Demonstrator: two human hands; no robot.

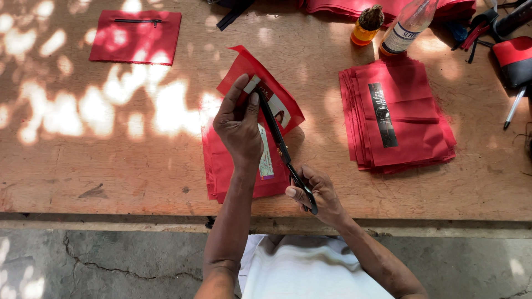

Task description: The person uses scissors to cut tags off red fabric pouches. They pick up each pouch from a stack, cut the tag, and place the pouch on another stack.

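1. Here the left hand (pixel 239 128) is up over the table, fingers closed around a folded piece of red fabric (pixel 260 91) w/ a small white label (pixel 252 84) pinched under the thumb tip.
2. The right hand (pixel 317 196) is lower, near the table edge, closed on the black handles of long black scissors (pixel 282 148); thumb is through one loop.
3. The scissors run diagonal from the right hand up to the left hand; the blade tips are at the white label, touching the fabric there. Cannot tell if the blades are open or shut, they look almost together.
4. Under the left hand lies a flat stack of red fabric pieces (pixel 221 166), w/ a narrow white printed strip (pixel 266 155) on top, partly hidden by the wrist.
5. To the right, well apart, is a second, thicker stack of red fabric sheets (pixel 410 122) w/ a black printed strip (pixel 382 115) lying on it.
6. Behind that stack stand a clear glass bottle (pixel 409 25) and, just beside it, a small orange bottle with a dark stopper (pixel 367 25).
7. At far left top lies a red fabric panel with a black zipper (pixel 136 36), alone.
8. All rests on a worn wooden plywood table (pixel 83 166) w/ patches of sunlight; below the edge is cracked grey concrete floor (pixel 111 260).
9. A white pen (pixel 514 108) lies at the right edge.
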